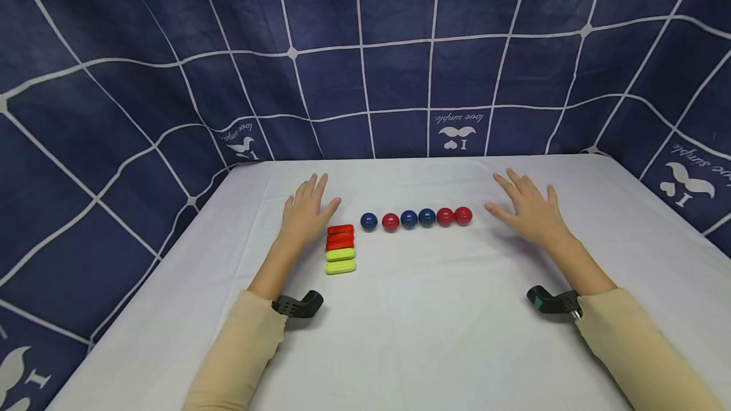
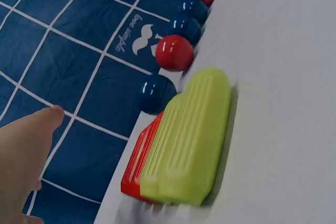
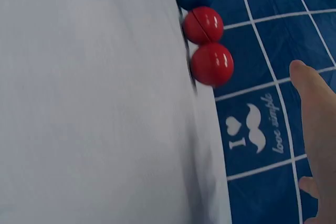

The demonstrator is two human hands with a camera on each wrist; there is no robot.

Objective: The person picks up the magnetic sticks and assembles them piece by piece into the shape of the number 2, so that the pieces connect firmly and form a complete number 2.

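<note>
A row of shiny balls runs across the white table, mixing blue balls and red balls. Left of that row, red ribbed pieces lie stacked toward the back in a column, with two yellow-green ribbed pieces at its near end. My left hand is spread beside the column's far end, holding nothing. To the right of the last red ball, my right hand has its fingers spread and holds nothing. In the left wrist view the yellow-green piece partly covers the red one.
A white cloth covers the table. Dark blue checked fabric hangs behind it and along both sides. Each wrist wears a black band with a camera.
</note>
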